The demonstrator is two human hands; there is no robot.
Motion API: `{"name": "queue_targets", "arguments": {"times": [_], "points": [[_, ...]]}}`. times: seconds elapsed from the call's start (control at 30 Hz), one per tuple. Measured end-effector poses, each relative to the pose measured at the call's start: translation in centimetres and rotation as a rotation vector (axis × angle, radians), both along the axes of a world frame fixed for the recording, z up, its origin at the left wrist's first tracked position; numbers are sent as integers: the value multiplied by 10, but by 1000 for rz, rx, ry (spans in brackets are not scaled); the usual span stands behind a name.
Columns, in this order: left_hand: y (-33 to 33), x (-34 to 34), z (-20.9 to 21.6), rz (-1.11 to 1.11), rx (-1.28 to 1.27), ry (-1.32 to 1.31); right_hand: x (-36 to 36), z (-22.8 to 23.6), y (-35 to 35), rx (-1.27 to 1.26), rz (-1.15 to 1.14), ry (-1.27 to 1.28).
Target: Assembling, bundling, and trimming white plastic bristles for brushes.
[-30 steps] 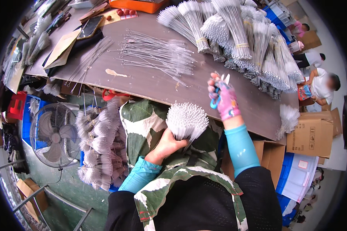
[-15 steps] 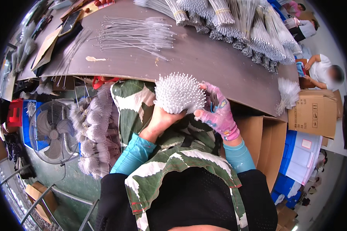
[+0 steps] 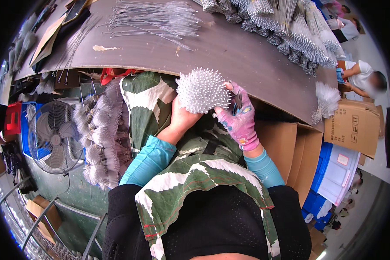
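My bare left hand (image 3: pixel 183 115) is wrapped round a thick bundle of thin wire brushes (image 3: pixel 202 90), held in front of me at the table edge. Their pale, bead-like tips face up in a dome, and the lower part of the bundle is hidden. My right hand (image 3: pixel 240 117), in a pink patterned glove with bare fingertips, is curled at the bundle's right side, thumb and forefinger at its edge. Across its palm lies a small dark tool (image 3: pixel 237 103), too small to name surely. Loose wire brushes with looped ends (image 3: pixel 156 21) lie spread on the table beyond.
Tied brush bundles (image 3: pixel 290 34) are piled at the table's (image 3: pixel 130 54) far right; one small bundle (image 3: pixel 326 102) lies at its right edge. Cardboard boxes (image 3: pixel 351 128) stand to the right. A floor fan (image 3: pixel 56 138) and hanging brush bundles (image 3: pixel 104 125) are at the left. Co-workers sit far right.
The view has shifted a little, with the table sitting higher in the picture. The brush bundle has turned slightly in my left hand, and my right hand has stayed close at its right side.
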State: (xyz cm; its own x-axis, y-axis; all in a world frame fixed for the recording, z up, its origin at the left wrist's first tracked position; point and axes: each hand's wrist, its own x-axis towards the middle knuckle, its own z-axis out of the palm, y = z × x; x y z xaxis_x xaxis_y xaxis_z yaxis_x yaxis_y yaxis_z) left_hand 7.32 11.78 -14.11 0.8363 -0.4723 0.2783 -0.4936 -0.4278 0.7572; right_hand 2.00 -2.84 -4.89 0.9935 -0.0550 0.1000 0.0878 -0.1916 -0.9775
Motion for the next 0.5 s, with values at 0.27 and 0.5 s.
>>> {"name": "queue_targets", "arguments": {"times": [0.27,0.5], "points": [[-8,0,-16,103,-435,96,-5,-3,7,73,-110,-8],[-2,1,-16,126,-285,-8,-5,-1,6,167,-99,99]]}}
